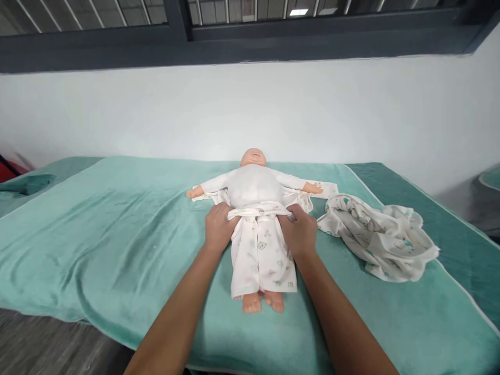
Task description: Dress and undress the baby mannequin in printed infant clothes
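A baby doll (253,182) lies on its back on a teal blanket (117,224), head toward the wall, arms spread. It wears a white top and white patterned trousers (261,255); its bare feet poke out near me. My left hand (219,226) grips the trousers' waistband at the doll's left-hand side in view. My right hand (300,229) grips the waistband on the other side. Both hands sit at the doll's hips, fingers curled into the cloth.
A crumpled white patterned garment (375,234) lies on the blanket to the right of the doll. A darker green cover (429,208) shows at the table's right edge. A white wall (250,109) rises behind, with a dark window frame above.
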`<state>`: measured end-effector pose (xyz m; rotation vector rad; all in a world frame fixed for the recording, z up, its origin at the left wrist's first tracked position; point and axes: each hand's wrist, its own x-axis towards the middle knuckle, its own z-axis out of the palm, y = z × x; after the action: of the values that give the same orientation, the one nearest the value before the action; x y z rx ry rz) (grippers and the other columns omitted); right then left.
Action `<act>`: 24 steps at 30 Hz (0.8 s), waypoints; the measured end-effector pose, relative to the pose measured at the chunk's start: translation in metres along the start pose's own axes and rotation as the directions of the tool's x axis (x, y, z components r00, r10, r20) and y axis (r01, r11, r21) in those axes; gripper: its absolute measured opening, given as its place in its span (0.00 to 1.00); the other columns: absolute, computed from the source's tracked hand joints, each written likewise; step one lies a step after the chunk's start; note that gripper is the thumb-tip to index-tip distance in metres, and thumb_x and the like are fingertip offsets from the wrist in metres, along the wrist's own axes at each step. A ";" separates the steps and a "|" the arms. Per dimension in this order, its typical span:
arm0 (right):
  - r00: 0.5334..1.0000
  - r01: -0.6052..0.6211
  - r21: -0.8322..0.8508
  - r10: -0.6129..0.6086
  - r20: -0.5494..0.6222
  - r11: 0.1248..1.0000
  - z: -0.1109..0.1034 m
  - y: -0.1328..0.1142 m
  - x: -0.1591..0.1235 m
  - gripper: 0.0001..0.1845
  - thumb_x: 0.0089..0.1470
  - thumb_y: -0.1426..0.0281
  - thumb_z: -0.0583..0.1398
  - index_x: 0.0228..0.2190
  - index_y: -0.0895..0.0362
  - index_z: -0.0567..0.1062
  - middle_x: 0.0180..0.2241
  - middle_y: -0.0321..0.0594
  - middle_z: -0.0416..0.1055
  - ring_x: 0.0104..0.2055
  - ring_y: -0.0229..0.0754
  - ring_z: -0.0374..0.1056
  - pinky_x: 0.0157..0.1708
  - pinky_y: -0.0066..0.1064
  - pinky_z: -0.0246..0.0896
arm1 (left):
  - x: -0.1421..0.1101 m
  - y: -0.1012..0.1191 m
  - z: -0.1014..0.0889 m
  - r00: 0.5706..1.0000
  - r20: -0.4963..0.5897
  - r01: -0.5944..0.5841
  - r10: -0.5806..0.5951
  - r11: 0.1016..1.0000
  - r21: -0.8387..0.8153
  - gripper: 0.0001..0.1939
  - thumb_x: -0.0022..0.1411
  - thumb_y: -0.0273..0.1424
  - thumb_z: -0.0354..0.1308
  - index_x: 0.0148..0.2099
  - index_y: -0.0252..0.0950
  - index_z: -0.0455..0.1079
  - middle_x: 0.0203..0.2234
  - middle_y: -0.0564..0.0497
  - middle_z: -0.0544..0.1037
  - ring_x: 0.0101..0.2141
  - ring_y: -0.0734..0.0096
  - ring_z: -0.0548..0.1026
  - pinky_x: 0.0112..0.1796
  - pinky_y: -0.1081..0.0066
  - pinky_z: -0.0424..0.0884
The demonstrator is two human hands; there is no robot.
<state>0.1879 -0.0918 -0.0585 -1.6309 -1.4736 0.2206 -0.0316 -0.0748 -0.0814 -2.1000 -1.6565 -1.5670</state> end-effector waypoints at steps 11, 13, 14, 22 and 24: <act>0.917 -0.110 0.317 -0.027 0.398 0.942 -0.013 0.007 0.008 0.13 0.48 0.59 0.63 0.30 0.53 0.70 0.27 0.30 0.64 0.30 0.39 0.57 0.34 0.31 0.54 | 0.004 0.008 -0.005 0.963 0.221 0.183 -0.152 0.975 -0.127 0.05 0.61 0.32 0.56 0.33 0.39 0.63 0.29 0.54 0.71 0.34 0.68 0.70 0.37 0.70 0.63; 0.873 -0.125 0.317 -0.048 0.485 0.940 -0.022 0.006 0.005 0.18 0.48 0.54 0.65 0.34 0.53 0.71 0.27 0.29 0.63 0.30 0.39 0.57 0.32 0.31 0.54 | 0.001 0.011 -0.013 0.935 0.270 0.285 -0.230 0.940 -0.187 0.07 0.62 0.35 0.57 0.34 0.39 0.64 0.30 0.55 0.71 0.34 0.69 0.69 0.37 0.70 0.63; 0.848 -0.133 0.321 -0.060 0.527 0.938 -0.026 0.005 0.004 0.20 0.48 0.53 0.66 0.35 0.53 0.71 0.27 0.29 0.63 0.30 0.39 0.57 0.32 0.30 0.54 | -0.001 0.012 -0.018 0.914 0.311 0.337 -0.260 0.914 -0.226 0.08 0.62 0.36 0.57 0.36 0.39 0.64 0.30 0.55 0.70 0.33 0.69 0.68 0.37 0.71 0.63; 0.889 -0.045 0.230 -0.066 0.453 0.972 -0.026 0.002 -0.013 0.17 0.49 0.55 0.64 0.25 0.53 0.68 0.23 0.32 0.63 0.28 0.40 0.58 0.30 0.31 0.53 | -0.017 0.011 -0.032 0.888 0.432 0.319 -0.154 0.885 -0.339 0.16 0.55 0.42 0.67 0.34 0.37 0.66 0.35 0.53 0.69 0.38 0.68 0.69 0.41 0.70 0.64; 0.965 0.034 0.170 -0.076 0.251 0.985 -0.020 0.002 -0.018 0.10 0.48 0.62 0.61 0.24 0.53 0.67 0.22 0.32 0.61 0.28 0.41 0.58 0.31 0.32 0.52 | -0.020 0.012 -0.029 0.902 0.398 0.301 -0.169 0.907 -0.295 0.16 0.56 0.38 0.64 0.27 0.37 0.62 0.26 0.56 0.66 0.31 0.71 0.66 0.35 0.70 0.61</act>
<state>0.1978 -0.1174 -0.0560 -1.4669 -1.6460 0.5260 -0.0401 -0.1103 -0.0749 -2.5897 -1.9358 -1.7364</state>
